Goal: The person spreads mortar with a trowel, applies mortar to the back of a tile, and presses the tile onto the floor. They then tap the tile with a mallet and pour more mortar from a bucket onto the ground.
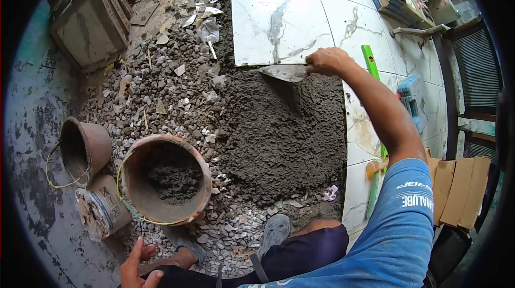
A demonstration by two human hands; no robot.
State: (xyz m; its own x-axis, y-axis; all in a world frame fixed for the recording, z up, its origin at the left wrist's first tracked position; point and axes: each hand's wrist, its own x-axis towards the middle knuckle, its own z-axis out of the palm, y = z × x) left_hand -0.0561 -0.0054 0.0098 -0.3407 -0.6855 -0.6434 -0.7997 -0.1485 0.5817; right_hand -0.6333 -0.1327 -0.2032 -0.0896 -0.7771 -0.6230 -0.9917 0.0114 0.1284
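Note:
My right hand (328,61) is closed around the handle of a trowel (285,73), whose grey blade lies along the front edge of a white marbled tile (279,25). Below the blade spreads a bed of dark wet mortar (284,138) with a rough surface. At the lower left, my left hand (138,266) is held up near my knee, fingers apart and nothing in it. Just above that hand stands a large bucket (129,181), partly filled with mortar (174,181).
Gravel (177,89) covers the floor left of the mortar. A smaller bucket (99,146) lies tilted beside a torn sack (110,207). Stacked tile boxes (91,25) stand upper left. A green spirit level (370,60), a rubber mallet (374,169) and cardboard (458,191) are at right.

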